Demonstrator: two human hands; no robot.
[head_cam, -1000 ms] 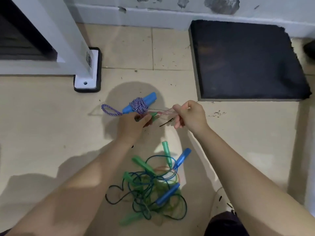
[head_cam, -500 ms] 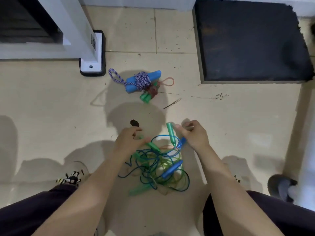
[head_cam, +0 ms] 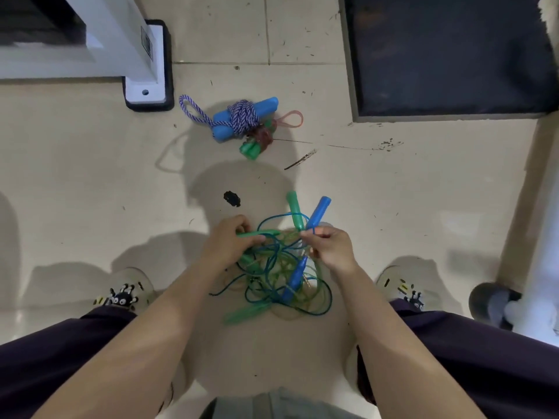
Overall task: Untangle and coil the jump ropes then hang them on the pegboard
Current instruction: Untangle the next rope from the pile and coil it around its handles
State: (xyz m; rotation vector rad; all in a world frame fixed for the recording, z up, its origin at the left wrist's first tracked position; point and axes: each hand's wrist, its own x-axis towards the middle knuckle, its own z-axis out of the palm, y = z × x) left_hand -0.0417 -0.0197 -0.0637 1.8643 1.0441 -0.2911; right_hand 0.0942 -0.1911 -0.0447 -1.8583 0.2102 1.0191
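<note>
I have one view only, from the head camera, so nothing overlaps with a second one. It looks almost straight down at the floor [head_cam: 90, 182] from above, wide-angle, edges bending. My hands, left [head_cam: 230, 246] and right [head_cam: 331, 251], sit near frame centre, close under the lens. Forearms run in from the bottom edge; beyond the hands lies a dark mat [head_cam: 447, 55].

We can read no text anywhere; the small label [head_cam: 146, 41] on the white post [head_cam: 121, 34], far beyond the left hand [head_cam: 230, 244], is too blurred.
</note>
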